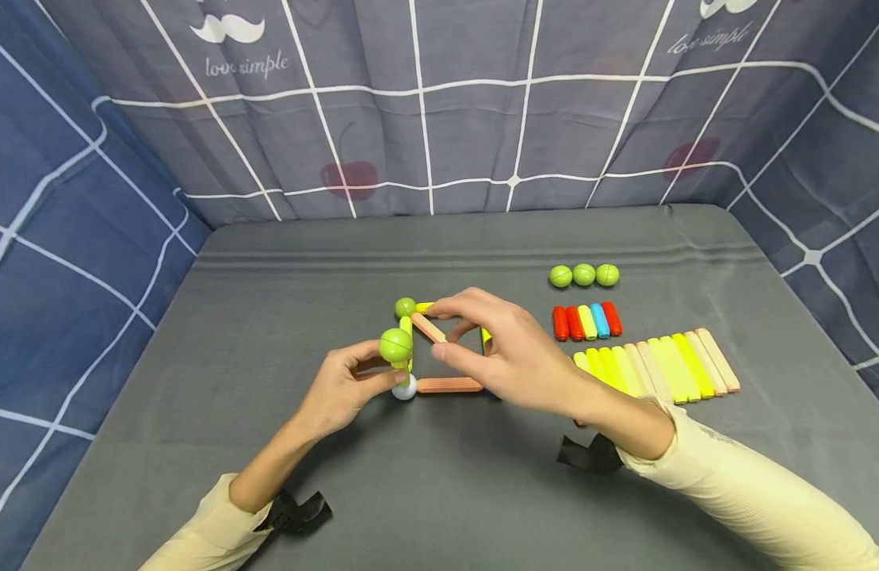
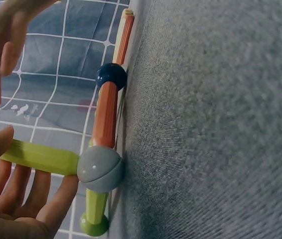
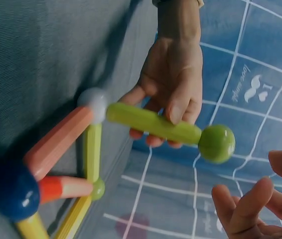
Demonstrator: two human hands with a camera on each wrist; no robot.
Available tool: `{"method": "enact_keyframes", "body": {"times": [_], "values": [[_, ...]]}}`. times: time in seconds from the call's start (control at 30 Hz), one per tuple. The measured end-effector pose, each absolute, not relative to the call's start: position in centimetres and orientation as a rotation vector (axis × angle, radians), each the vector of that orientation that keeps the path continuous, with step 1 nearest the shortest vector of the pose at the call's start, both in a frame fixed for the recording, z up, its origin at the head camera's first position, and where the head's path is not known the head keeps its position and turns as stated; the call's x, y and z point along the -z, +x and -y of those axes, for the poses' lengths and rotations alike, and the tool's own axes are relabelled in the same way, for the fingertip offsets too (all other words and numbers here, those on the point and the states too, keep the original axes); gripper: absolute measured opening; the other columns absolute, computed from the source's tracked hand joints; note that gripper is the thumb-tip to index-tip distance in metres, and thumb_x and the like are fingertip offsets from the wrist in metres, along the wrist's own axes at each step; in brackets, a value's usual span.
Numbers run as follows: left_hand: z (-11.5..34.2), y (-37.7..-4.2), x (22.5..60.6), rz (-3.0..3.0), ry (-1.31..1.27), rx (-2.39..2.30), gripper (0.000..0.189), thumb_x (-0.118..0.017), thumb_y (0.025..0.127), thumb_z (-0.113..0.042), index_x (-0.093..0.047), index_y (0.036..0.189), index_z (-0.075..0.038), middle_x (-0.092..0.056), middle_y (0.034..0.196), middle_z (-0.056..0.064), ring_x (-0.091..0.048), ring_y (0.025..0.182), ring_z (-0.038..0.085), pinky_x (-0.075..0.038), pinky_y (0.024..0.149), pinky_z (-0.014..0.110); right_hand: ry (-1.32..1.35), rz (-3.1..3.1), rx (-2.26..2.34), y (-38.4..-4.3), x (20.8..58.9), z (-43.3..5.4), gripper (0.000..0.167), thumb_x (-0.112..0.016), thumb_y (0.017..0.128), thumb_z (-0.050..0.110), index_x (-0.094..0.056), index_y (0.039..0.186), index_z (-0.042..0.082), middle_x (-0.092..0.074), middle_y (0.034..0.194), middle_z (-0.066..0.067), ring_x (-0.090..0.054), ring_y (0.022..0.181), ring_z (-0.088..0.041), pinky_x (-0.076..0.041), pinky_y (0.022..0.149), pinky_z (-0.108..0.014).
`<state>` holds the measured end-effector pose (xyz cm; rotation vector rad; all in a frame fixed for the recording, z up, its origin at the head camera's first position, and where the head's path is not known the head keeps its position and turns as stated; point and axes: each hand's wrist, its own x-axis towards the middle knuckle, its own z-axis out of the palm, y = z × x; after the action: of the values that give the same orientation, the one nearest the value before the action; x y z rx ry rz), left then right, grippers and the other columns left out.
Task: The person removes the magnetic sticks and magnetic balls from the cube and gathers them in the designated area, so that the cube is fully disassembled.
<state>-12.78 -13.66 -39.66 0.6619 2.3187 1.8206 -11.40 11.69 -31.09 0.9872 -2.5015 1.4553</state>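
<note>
A frame of sticks and balls lies on the grey cloth. My left hand (image 1: 339, 390) grips an upright yellow-green stick (image 2: 41, 158), its thumb on one side and fingers on the other. A green ball (image 1: 395, 346) tops that stick; a light grey ball (image 2: 100, 168) joins its foot. From the grey ball an orange stick (image 1: 449, 385) runs to a dark blue ball (image 3: 12, 189). Another pinkish stick (image 1: 429, 327) crosses diagonally to the far green ball (image 1: 405, 308). Above the frame, my right hand (image 1: 514, 349) hovers, fingers loosely bent and apart, with nothing between them.
To the right lie three green balls (image 1: 584, 275), a row of short red, yellow and blue sticks (image 1: 587, 321), and a row of several longer yellow and wood-toned sticks (image 1: 660, 369). A checked curtain (image 1: 468, 135) rises behind the table.
</note>
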Motion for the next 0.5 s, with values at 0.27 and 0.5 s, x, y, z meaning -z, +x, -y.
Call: {"method": "enact_keyframes", "body": {"times": [0.27, 0.5], "values": [[13.7, -12.7, 39.7, -2.246, 0.676, -1.838, 0.029, -0.076, 0.086, -0.004, -0.069, 0.114, -0.005, -0.069, 0.109, 0.011, -0.066, 0.102, 0.032, -0.056, 0.085, 0.036, 1.034, 2.529, -1.44, -12.7, 30.9, -8.5, 0.023, -0.07, 0.092, 0.018, -0.069, 0.114, 0.011, -0.064, 0.102, 0.009, -0.063, 0.082, -0.004, -0.052, 0.069, -0.027], [13.7, -12.5, 39.4, -2.203, 0.643, -1.843, 0.029, -0.075, 0.087, -0.005, -0.069, 0.115, -0.006, -0.069, 0.109, 0.007, -0.067, 0.103, 0.026, -0.056, 0.084, 0.037, 1.08, 2.642, -1.417, -13.0, 30.7, -7.6, 0.01, -0.072, 0.09, 0.014, -0.073, 0.1, 0.01, -0.063, 0.089, 0.008, -0.06, 0.077, -0.006, -0.052, 0.069, -0.024]]}}
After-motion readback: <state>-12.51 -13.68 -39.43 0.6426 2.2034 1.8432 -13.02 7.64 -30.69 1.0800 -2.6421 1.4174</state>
